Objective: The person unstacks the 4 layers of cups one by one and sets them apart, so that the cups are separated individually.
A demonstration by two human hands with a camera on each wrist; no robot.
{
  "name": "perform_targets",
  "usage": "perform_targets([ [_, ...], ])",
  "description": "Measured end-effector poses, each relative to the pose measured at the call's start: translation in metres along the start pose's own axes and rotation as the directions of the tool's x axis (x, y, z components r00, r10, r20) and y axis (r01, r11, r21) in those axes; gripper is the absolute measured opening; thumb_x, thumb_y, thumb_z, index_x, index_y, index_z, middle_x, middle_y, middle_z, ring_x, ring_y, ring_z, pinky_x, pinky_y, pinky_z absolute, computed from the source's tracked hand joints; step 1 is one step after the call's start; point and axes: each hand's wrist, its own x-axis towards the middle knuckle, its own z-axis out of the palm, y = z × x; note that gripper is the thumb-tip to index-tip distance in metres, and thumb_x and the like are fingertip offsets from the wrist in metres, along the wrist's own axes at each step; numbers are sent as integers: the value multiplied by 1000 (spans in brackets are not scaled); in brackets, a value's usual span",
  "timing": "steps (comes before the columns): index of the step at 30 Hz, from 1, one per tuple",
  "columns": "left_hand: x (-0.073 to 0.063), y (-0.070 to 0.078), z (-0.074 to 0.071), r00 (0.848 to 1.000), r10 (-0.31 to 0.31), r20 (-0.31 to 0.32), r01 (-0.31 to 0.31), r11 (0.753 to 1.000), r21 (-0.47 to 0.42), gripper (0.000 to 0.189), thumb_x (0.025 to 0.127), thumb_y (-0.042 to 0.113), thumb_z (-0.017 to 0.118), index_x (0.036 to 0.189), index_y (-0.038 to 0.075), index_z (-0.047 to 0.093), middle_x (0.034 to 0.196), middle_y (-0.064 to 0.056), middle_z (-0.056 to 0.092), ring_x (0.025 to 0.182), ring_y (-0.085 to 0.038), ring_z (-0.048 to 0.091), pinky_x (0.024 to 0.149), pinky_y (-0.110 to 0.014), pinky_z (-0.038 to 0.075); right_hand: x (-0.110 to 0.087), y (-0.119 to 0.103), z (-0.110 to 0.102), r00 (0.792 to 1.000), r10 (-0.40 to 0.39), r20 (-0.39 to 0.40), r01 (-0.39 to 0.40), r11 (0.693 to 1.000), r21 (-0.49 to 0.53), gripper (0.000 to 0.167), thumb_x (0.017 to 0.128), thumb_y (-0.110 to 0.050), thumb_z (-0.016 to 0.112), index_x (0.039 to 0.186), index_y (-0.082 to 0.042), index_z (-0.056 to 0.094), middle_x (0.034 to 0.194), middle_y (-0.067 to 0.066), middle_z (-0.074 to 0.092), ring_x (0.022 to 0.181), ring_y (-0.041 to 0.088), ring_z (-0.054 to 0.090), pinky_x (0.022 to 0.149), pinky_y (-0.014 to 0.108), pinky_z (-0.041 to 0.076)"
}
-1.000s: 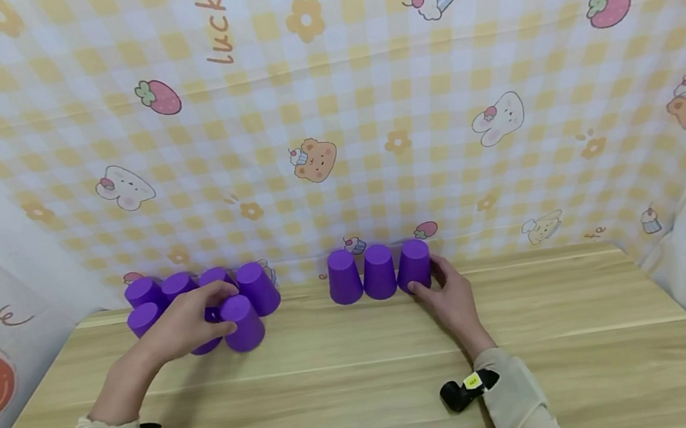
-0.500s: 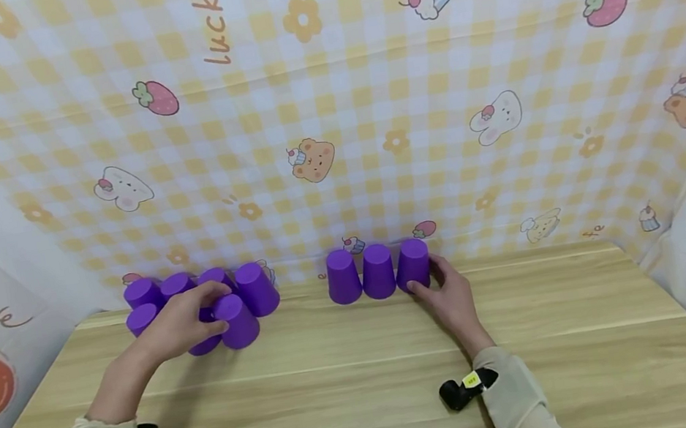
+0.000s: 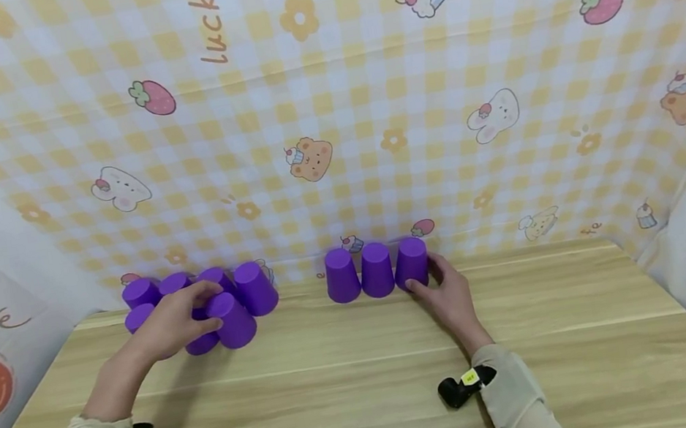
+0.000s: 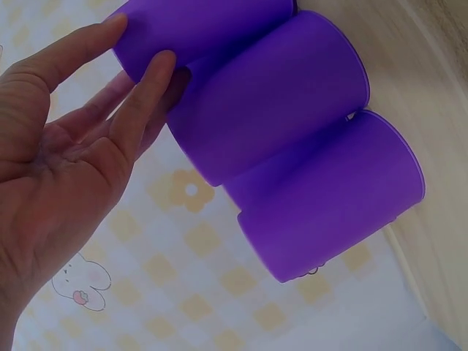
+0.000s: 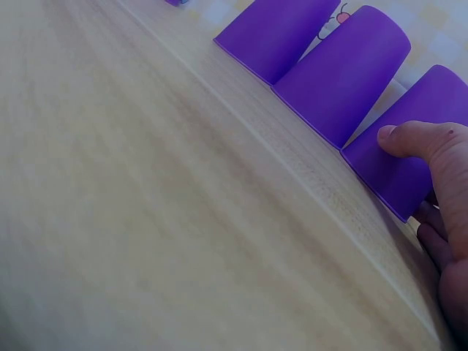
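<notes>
Several purple cups stand upside down in two groups along the wall. At the left, my left hand [image 3: 176, 324] pinches a front-row purple cup [image 3: 234, 324] near its closed end, thumb on the near side. That cup sits right beside another front cup [image 3: 202, 342], partly hidden by the hand. In the left wrist view, the fingertips lie at the narrow end of the held cup [image 4: 205, 25]. Over on the right, my right hand [image 3: 451, 294] holds the rightmost cup [image 3: 412, 263] of a row of three, its thumb [image 5: 406, 139] pressed low on the side.
Behind the front cups is a back row of purple cups [image 3: 254, 290] against the checked cloth wall [image 3: 379, 186]. Two more cups, one in the middle [image 3: 377, 272] and one at the left [image 3: 342, 277], complete the right row. All stand on the wooden table [image 3: 319, 410].
My left hand has slid its cup slightly left, against the neighbouring front cup. The right hand keeps its place on its cup, and the head view has shifted a little.
</notes>
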Motion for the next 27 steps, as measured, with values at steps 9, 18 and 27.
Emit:
perform_targets([
  [9, 1, -1, 1, 1000, 8, -14, -7, 1000, 4, 47, 78, 3, 72, 118, -11, 52, 110, -28, 59, 105, -43, 55, 87, -52, 46, 0, 0, -1, 1000, -1, 7, 1, 1000, -2, 62, 80, -18, 75, 132, -1, 46, 131, 22, 49, 121, 33, 46, 103, 37, 37],
  [18, 2, 1, 3, 999, 13, -34, -13, 1000, 1, 46, 78, 0, 71, 118, -11, 52, 111, -30, 58, 105, -44, 54, 87, -53, 45, 0, -3, -1, 1000, -5, 12, 5, 1000, 5, 62, 80, -17, 75, 133, 0, 45, 131, 22, 48, 122, 34, 46, 103, 38, 37],
  [27, 1, 5, 1, 997, 27, -73, -24, 999, 42, 50, 76, -1, 72, 119, -12, 51, 111, -30, 58, 103, -44, 55, 85, -53, 46, 0, -1, 0, 1000, -6, 6, 6, 1000, 10, 62, 80, -16, 75, 132, 0, 46, 131, 22, 48, 122, 33, 45, 103, 37, 36],
])
